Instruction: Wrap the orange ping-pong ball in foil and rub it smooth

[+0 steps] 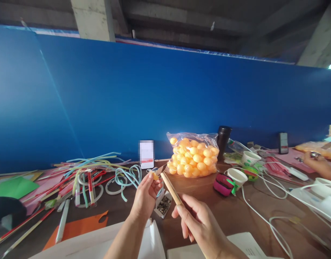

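My left hand [146, 194] is raised over the table, its thumb and fingers pinched on a small yellow-orange piece [155, 176] whose exact kind I cannot make out. My right hand [195, 219] is wrapped round the wooden handle [171, 189] of what looks like a small hammer. Its dark, wedge-shaped head [160, 170] is right beside the yellow-orange piece; whether they touch is unclear. Below and between both hands lies a small open box [162, 216] of metal tacks. A clear bag of orange balls [194, 158] stands just behind.
A phone [146, 154] leans on the blue partition [160, 90]. Left are coiled tubes [126, 178], strips and an orange sheet [81, 228]. Right are a black flask [224, 142], a magenta pouch [222, 184], paper cups [237, 177] and white cables. Another person's hand [315, 162] works far right.
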The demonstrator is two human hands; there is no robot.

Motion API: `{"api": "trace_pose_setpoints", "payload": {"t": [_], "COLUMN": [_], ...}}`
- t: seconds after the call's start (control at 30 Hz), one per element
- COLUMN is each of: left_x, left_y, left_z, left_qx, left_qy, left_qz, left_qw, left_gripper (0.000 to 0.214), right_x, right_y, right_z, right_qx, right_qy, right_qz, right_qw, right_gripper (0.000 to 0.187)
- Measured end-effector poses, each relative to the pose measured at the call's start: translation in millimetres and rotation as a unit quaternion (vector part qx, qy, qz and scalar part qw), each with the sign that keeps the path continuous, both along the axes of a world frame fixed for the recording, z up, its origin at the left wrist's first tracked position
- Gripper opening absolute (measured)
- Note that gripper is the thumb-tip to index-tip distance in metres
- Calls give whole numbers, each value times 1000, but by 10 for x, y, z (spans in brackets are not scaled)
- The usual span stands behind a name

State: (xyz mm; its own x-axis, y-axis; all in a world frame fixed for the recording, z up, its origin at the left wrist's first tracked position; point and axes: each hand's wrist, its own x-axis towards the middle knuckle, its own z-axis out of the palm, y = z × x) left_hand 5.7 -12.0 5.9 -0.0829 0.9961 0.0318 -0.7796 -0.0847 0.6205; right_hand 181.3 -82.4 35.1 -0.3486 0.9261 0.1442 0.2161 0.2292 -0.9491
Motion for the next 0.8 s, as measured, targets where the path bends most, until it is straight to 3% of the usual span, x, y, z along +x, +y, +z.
{"api": "trace_pose_setpoints", "payload": {"t": [0.43,0.8], "left_x": [5,1], "left_y": [-29,-15], "left_z": [50,50], "left_qx": [11,0], "left_qy": [66,79], "left_qz": [27,43], "left_qw": [997,996], "left_gripper": [42,47], "right_x": [-2,7], "right_y": [9,28], "right_z": [10,-10], "right_qx": [-4,-7], "right_qy": [25,14], "right_qz": [-16,-19], "right_qw": [1000,1000], "right_gripper": [36,36]}}
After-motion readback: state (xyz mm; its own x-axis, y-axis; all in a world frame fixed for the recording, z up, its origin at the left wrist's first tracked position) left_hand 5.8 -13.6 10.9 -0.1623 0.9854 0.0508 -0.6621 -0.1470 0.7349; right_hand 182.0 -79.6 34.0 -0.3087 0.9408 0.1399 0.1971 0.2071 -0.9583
